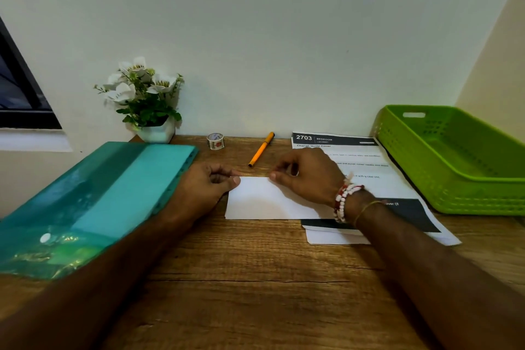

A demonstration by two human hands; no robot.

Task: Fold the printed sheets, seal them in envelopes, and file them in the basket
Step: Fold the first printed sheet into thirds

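On the desk (pixel 255 278) before me, my left hand (pixel 207 186) and right hand (pixel 308 176) each pinch the far edge of a folded sheet (pixel 264 202), printed sheets (pixel 366 167) lying just right of it, the green basket (pixel 426 179) beyond.

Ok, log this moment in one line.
left hand: pinches white paper top edge | right hand: pinches same edge | basket: nothing seen inside

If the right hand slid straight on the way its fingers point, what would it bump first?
Probably the left hand, pinching the same far edge of the white rectangular paper that the right hand grips.
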